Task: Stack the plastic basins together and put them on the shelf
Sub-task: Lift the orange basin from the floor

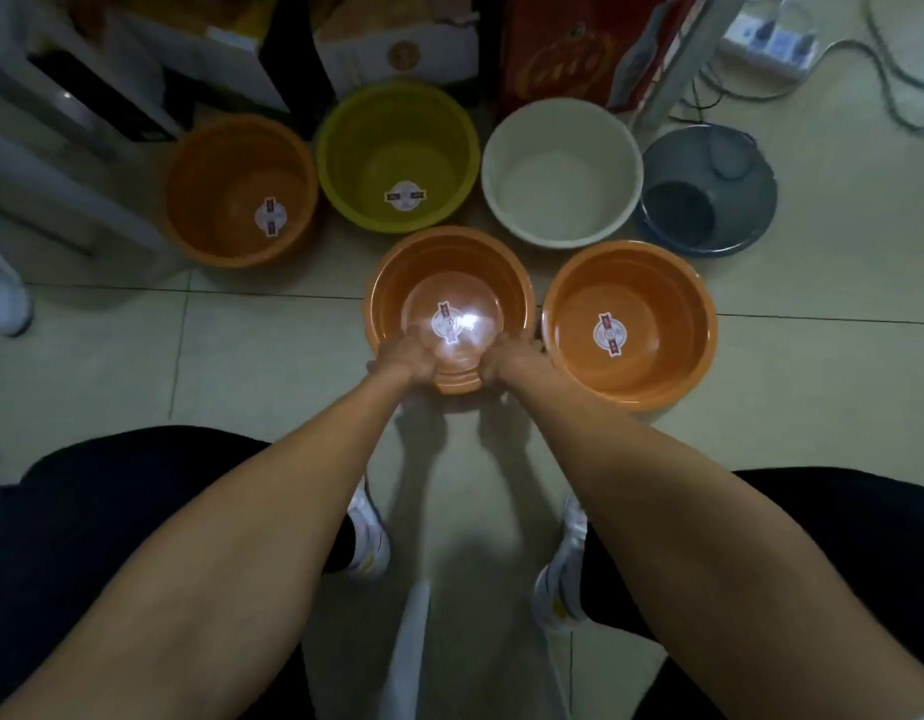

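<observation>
Several plastic basins stand on the tiled floor. Both my hands grip the near rim of an orange basin (pixel 449 262) in the middle, which looks nested in another orange one; a label glares on its bottom. My left hand (pixel 405 358) holds the rim's left part, my right hand (pixel 506 361) the right part. A second orange basin (pixel 631 376) touches it on the right. Behind stand an orange basin (pixel 200 200), a yellow-green basin (pixel 356 148), a white basin (pixel 558 148) and a grey basin (pixel 735 163). No shelf surface is clearly seen.
Cardboard boxes (pixel 397 49) and a red box (pixel 553 49) stand behind the basins. A white unit (pixel 60 163) fills the left. A power strip (pixel 766 39) with cables lies at the far right. My knees and white shoes (pixel 369 532) are near.
</observation>
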Motion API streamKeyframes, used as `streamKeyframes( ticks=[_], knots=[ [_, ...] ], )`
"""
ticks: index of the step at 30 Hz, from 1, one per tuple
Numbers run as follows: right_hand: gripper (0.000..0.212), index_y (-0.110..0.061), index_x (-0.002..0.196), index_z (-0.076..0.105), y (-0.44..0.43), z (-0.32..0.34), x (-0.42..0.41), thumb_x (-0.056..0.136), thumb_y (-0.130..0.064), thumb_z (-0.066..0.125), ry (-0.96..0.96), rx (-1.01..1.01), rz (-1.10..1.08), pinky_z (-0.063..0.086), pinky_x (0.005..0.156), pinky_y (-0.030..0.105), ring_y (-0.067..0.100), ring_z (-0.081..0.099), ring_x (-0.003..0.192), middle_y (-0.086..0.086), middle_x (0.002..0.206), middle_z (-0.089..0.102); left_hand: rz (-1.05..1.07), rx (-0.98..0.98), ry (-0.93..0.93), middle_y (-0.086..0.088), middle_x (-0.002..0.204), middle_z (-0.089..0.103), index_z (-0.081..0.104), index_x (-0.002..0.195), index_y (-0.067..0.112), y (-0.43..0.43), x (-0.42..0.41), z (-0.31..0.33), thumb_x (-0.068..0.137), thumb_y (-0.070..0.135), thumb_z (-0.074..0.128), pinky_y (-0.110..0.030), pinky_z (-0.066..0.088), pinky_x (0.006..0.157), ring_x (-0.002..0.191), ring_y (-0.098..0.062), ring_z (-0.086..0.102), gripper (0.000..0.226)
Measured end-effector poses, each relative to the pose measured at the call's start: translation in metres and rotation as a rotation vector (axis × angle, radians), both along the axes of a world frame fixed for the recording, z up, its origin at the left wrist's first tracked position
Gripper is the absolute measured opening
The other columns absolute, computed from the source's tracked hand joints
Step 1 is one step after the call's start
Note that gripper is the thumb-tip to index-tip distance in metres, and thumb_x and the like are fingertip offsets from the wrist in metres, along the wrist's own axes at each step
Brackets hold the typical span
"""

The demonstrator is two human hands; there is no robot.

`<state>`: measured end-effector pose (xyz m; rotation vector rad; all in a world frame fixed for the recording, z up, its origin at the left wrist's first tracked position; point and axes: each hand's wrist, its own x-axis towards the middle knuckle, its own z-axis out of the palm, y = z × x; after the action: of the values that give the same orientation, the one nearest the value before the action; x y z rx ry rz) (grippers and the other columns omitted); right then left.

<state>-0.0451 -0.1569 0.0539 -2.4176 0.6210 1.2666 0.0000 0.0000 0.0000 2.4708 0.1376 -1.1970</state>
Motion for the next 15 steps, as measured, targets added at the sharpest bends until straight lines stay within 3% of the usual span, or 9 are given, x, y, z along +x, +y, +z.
streamKeyframes(
  ticks=[2, 4, 6, 8, 13, 15],
  knots=[
    [0.047, -0.005, 0.132, 0.06, -0.001, -0.009, 0.004, 0.089, -0.021, 0.06, -0.046, 0.002, 0.0, 0.05, 0.099, 0.038, 0.033, 0.058, 0.129, 0.016, 0.14, 0.059, 0.161, -0.006, -0.041, -0.007, 0.148, 0.06, 0.049, 0.15, 0.025, 0.012, 0.012, -0.038, 0.083, 0.045, 0.055, -0.053, 0.046, 0.111, 0.132, -0.036, 0.058, 0.07],
    [0.033, -0.004, 0.126, 0.066, -0.003, -0.023, 0.007, 0.097, -0.017, 0.057, -0.082, 0.051, -0.056, 0.049, 0.093, 0.032, 0.03, 0.061, 0.126, 0.014, 0.136, 0.063, 0.324, 0.024, -0.034, -0.007, 0.153, 0.052, 0.044, 0.153, 0.026, 0.015, 0.012, -0.044, 0.083, 0.044, 0.059, -0.052, 0.046, 0.112, 0.134, -0.034, 0.056, 0.073],
    [0.033, -0.002, 0.129, 0.064, 0.0, -0.039, 0.012, 0.101, -0.016, 0.053, -0.1, 0.053, -0.147, 0.048, 0.093, 0.031, 0.031, 0.06, 0.129, 0.015, 0.139, 0.062, 0.476, 0.043, -0.006, -0.013, 0.159, 0.038, 0.028, 0.16, 0.014, 0.017, 0.01, -0.038, 0.091, 0.034, 0.064, -0.05, 0.042, 0.117, 0.141, -0.037, 0.047, 0.08],
    [0.033, -0.003, 0.13, 0.062, 0.002, -0.056, 0.015, 0.103, -0.017, 0.051, -0.145, -0.014, -0.312, 0.051, 0.094, 0.033, 0.031, 0.062, 0.127, 0.015, 0.138, 0.063, 0.57, 0.021, 0.029, -0.018, 0.161, 0.035, 0.019, 0.161, 0.005, 0.021, 0.011, -0.041, 0.094, 0.024, 0.066, -0.046, 0.042, 0.117, 0.144, -0.039, 0.045, 0.085],
    [0.034, -0.001, 0.13, 0.062, 0.002, -0.09, 0.009, 0.1, -0.015, 0.056, -0.203, -0.09, -0.677, 0.052, 0.09, 0.034, 0.034, 0.065, 0.122, 0.018, 0.133, 0.065, 0.8, -0.139, -0.034, -0.011, 0.136, 0.064, 0.042, 0.148, 0.023, 0.035, 0.014, -0.061, 0.089, 0.033, 0.069, -0.045, 0.054, 0.105, 0.123, -0.036, 0.063, 0.065],
    [0.033, 0.0, 0.132, 0.059, 0.003, -0.091, 0.008, 0.101, -0.014, 0.056, -0.218, -0.08, -0.806, 0.052, 0.092, 0.036, 0.035, 0.065, 0.122, 0.017, 0.132, 0.066, 0.946, -0.238, -0.045, -0.006, 0.129, 0.068, 0.045, 0.147, 0.033, 0.039, 0.014, -0.057, 0.08, 0.035, 0.076, -0.048, 0.058, 0.101, 0.116, -0.032, 0.067, 0.074]
  ],
)
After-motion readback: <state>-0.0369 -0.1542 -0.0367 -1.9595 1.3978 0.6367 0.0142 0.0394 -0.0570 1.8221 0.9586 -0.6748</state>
